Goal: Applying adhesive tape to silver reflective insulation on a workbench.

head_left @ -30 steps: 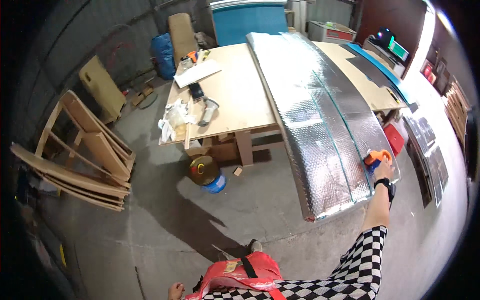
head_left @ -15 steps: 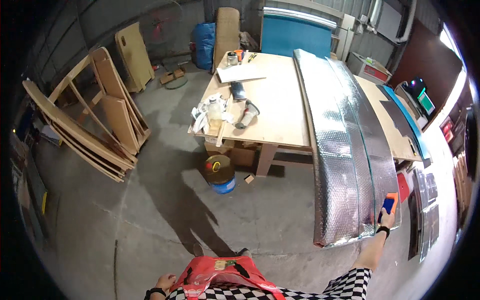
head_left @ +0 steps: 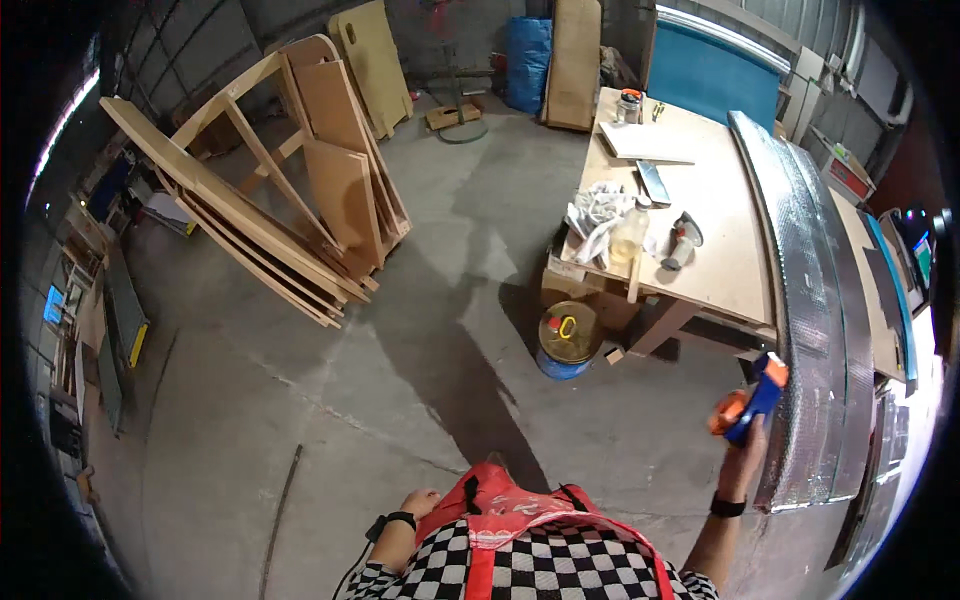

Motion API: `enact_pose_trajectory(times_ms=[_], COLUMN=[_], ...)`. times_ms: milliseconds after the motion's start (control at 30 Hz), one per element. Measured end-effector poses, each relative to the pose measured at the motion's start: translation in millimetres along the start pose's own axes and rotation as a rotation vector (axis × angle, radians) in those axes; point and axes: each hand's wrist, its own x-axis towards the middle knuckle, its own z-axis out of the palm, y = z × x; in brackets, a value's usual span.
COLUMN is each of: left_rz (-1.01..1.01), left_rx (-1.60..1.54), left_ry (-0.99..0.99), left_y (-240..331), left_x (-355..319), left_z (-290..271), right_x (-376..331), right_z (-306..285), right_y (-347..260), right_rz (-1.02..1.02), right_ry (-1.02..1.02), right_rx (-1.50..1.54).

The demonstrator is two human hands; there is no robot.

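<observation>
My right hand (head_left: pixel 742 448) grips a blue and orange tape dispenser (head_left: pixel 757 405) and holds it beside the near left edge of a long, curved panel (head_left: pixel 815 330) covered in silver bubble foil. An orange part sticks out on its left side. My left hand (head_left: pixel 422 502) hangs by the red apron (head_left: pixel 490 500), its fingers loosely curled, and nothing shows in it. The foil-covered panel lies along the right part of a wooden worktable (head_left: pixel 715 270), with its near end jutting out past the table.
A power tool (head_left: pixel 683 243), a clear bottle (head_left: pixel 629 232), white rags (head_left: pixel 597 212) and a dark flat object (head_left: pixel 652 183) lie on the table. A drum (head_left: pixel 570 345) stands on the floor at its corner. Wooden frames and panels (head_left: pixel 270 220) stand at the left.
My view has swung left, so the table and panel appear farther right. The tape dispenser has come off the panel's near end and now sits at its left side, still in my right hand.
</observation>
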Motion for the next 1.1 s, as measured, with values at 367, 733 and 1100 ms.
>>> enact_pose_trajectory(times_ms=[367,733,1100], left_rz=[0.228,-0.141,-0.126], left_rx=[0.306,-0.12,-0.222], left_ry=[0.185,0.119,0.241], left_y=[-94.8,-12.1,109.0], left_x=[82.6,180.4,358.5], left_z=[-100.7,-256.9,-460.8], right_x=[-90.6,62.6,231.0], right_z=[324.3,591.2,832.0], right_y=[81.3,167.6,182.4], right_rz=[1.365,1.506,1.539], right_ry=[-0.452,-0.583,-0.816], right_rx=[0.655,0.756,0.641])
